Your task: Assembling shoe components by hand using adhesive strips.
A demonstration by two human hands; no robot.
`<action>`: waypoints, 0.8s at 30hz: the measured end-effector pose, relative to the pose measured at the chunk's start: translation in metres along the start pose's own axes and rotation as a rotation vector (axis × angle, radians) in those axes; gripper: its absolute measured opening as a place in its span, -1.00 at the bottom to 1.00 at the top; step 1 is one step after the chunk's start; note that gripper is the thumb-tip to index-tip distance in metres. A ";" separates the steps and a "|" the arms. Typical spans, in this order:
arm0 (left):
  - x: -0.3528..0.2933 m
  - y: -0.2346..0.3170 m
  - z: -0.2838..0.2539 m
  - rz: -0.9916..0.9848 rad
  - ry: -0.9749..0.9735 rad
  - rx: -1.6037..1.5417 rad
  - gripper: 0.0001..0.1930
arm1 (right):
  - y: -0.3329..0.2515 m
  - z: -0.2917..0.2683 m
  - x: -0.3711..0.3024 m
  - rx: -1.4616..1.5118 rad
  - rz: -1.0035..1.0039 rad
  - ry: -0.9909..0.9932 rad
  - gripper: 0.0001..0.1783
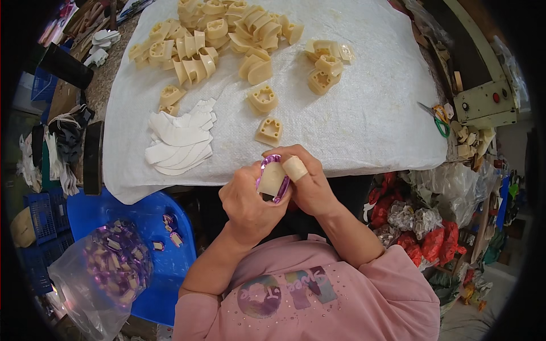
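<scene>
My left hand (250,200) and my right hand (303,181) are closed together on a small shoe heel (273,178), just past the table's near edge. A shiny purple covering wraps around the heel's rim, with a pale face turned up. Beige tape is wound round my right thumb. Beyond my hands, a bare beige heel (269,132) rests on the white sheet (364,113), and another beige heel (263,99) lies behind it. To the left is a fanned pile of white cut pieces (181,137). My fingers partly hide the held heel.
A heap of beige heels (216,34) lies at the far left, with a smaller group (325,68) further right. Green-handled scissors (439,120) lie at the right edge. A blue chair (170,210) at lower left bears a clear bag (79,284) of purple heels. Red bags (438,243) hang at right.
</scene>
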State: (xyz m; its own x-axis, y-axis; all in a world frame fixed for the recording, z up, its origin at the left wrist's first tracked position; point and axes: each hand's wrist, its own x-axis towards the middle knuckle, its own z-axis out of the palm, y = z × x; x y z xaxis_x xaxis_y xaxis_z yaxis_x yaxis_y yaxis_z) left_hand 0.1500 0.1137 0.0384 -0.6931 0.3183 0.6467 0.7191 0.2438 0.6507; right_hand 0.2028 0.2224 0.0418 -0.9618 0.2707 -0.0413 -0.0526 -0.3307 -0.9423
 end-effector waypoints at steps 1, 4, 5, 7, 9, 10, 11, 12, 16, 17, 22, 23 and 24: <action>-0.001 -0.001 0.000 0.025 0.018 0.040 -0.59 | -0.001 0.000 0.001 -0.356 -0.103 -0.001 -0.68; -0.006 -0.009 -0.001 0.022 0.000 0.041 -0.60 | 0.002 0.002 0.002 -0.568 -0.194 0.016 -0.67; -0.005 -0.010 -0.002 0.016 0.005 0.046 -0.60 | 0.005 0.002 0.003 -0.569 -0.191 0.007 -0.67; -0.003 -0.013 -0.006 0.000 0.003 0.010 -0.58 | 0.006 -0.002 0.007 -0.395 -0.042 -0.036 -0.65; 0.001 -0.017 -0.012 0.011 0.030 0.026 -0.57 | -0.002 -0.002 0.014 -0.412 -0.142 -0.101 -0.63; 0.001 -0.020 -0.016 0.027 0.047 0.022 -0.56 | -0.006 -0.003 0.018 -0.433 -0.243 -0.145 -0.62; -0.005 -0.026 -0.023 0.007 -0.009 0.089 -0.50 | -0.009 -0.006 0.023 -0.379 -0.205 -0.166 -0.60; -0.009 -0.031 -0.031 0.001 -0.003 0.104 -0.50 | -0.013 -0.008 0.028 -0.325 -0.167 -0.186 -0.59; -0.040 -0.062 -0.071 -0.196 0.067 0.189 -0.51 | -0.021 0.002 0.051 -0.552 -0.323 -0.205 -0.74; -0.049 -0.070 -0.080 -0.233 0.098 0.188 -0.51 | -0.022 0.003 0.059 -0.673 -0.398 -0.225 -0.71; -0.108 -0.114 -0.127 -0.494 0.151 0.373 -0.55 | -0.016 0.040 0.081 -0.910 -0.421 -0.297 -0.73; -0.120 -0.123 -0.131 -0.553 0.140 0.445 -0.55 | -0.013 0.045 0.085 -0.951 -0.445 -0.307 -0.73; -0.129 -0.129 -0.133 -0.612 0.129 0.517 -0.55 | -0.010 0.049 0.089 -0.991 -0.469 -0.317 -0.72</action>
State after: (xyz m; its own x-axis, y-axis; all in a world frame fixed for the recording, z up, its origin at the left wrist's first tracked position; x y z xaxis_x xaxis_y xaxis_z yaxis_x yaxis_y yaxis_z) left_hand 0.1399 -0.0811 -0.0762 -0.9487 -0.1092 0.2969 0.1205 0.7429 0.6585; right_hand 0.1047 0.2052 0.0636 -0.9352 -0.1082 0.3371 -0.3249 0.6404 -0.6959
